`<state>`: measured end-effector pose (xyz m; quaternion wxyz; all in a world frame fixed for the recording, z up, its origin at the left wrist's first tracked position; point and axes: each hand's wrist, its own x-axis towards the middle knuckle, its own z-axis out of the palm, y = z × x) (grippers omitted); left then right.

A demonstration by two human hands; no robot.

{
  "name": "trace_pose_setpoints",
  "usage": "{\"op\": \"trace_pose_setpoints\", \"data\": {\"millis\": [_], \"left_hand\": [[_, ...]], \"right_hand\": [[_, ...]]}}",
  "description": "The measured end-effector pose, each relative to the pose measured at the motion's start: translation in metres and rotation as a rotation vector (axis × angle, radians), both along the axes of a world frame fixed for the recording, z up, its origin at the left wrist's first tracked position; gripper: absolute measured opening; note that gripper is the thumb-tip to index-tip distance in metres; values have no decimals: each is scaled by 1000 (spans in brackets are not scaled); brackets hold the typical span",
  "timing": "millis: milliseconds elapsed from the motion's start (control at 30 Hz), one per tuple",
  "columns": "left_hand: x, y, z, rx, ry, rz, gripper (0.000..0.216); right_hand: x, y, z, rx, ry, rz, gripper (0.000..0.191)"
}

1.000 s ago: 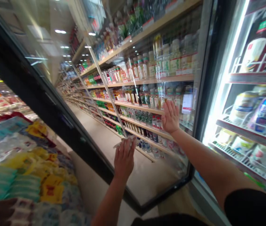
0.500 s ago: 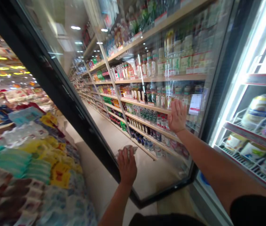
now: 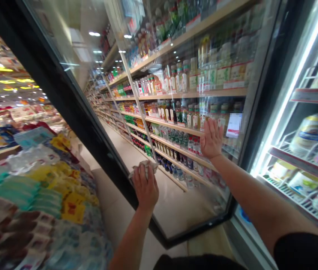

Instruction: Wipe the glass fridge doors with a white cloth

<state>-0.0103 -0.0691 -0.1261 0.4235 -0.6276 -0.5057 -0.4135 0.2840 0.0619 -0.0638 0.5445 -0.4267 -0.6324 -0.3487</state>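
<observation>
A glass door [image 3: 181,221] with a black frame stands swung open in front of me. My left hand [image 3: 146,189] presses a crumpled pale cloth [image 3: 150,167] on the lower left of the pane, beside the frame. Part of the cloth is hidden beneath the fingers. Higher up and to the right, my right hand [image 3: 212,138] rests flat on the glass, fingers stretched out, holding nothing. Just right of it a small white sticker [image 3: 233,127] shows on the pane.
Through the glass appear shelves of bottles [image 3: 194,118] along an aisle. At right, a lit cooler holds packaged goods on wire shelves [image 3: 299,159]. Bagged packages [image 3: 21,191] are piled at left, near the door frame.
My left hand has slid up and slightly left along the glass with the cloth. My right hand stays in the same spot on the pane.
</observation>
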Motion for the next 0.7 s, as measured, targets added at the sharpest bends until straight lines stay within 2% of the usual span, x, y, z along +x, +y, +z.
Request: {"op": "trace_pose_setpoints", "data": {"millis": [67, 167, 233, 300, 400, 433, 467, 500, 533, 633, 700], "left_hand": [[-1, 4, 23, 22, -37, 17, 54], [-1, 13, 80, 36, -119, -8, 54], [2, 14, 100, 41, -132, -57, 55], [9, 12, 92, 51, -100, -71, 57], [21, 8, 52, 31, 5, -37, 62], [24, 7, 44, 19, 32, -25, 64], [25, 7, 43, 10, 43, -20, 64], [25, 9, 49, 4, 37, -24, 64], [24, 10, 63, 7, 19, -39, 63], [17, 19, 124, 38, -57, -97, 60], [14, 23, 151, 76, -76, -94, 60]], "right_hand": [[0, 1, 1, 9, 0, 20, 63], [-1, 1, 2, 55, -5, 30, 63], [-1, 1, 2, 77, -15, 8, 63], [-1, 0, 3, 73, -20, -8, 63], [-1, 0, 2, 45, -11, 1, 63], [-1, 0, 2, 36, -8, 2, 62], [-1, 0, 2, 30, -7, 0, 62], [-1, 0, 2, 27, -8, -5, 62], [-1, -1, 2, 24, -9, -14, 62], [-2, -1, 2, 30, -9, -31, 62], [-2, -1, 2, 45, -13, -31, 62]]}}
